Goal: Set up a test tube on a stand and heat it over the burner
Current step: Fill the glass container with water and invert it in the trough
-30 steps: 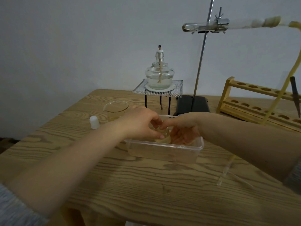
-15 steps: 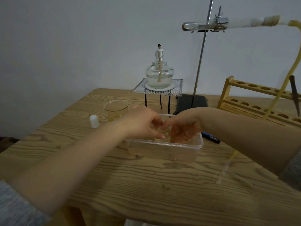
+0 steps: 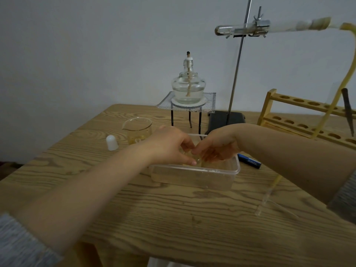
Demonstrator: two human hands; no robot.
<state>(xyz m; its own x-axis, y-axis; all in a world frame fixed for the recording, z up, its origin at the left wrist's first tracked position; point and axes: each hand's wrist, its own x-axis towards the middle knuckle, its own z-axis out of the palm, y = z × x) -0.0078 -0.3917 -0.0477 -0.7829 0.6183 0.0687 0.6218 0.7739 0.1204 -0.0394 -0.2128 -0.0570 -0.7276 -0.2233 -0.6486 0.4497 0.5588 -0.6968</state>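
Wooden table (image 3: pixel 134 218) holds a clear tub (image 3: pixel 194 175). Left hand (image 3: pixel 169 146) and right hand (image 3: pixel 217 147) meet inside it, fingers curled; what they grip is unclear.

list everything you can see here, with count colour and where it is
test tube: 1, clear, clamped about level high on the stand
stand: 1, metal rod on black base, back of table
burner: 1, clear glass, unlit, on the mesh
mesh tripod: 1, grey mesh, black legs, back centre
tubing: 1, yellowish, hangs from the tube's end down to the table
rack: 1, wooden, right
beaker: 1, clear, left of tray
cap: 1, white, left of beaker
tray: 1, clear plastic, centre
lighter: 1, blue, right of tray
table: 1, wood grain
left hand: over the tray, fingers curled
right hand: over the tray, meeting the left
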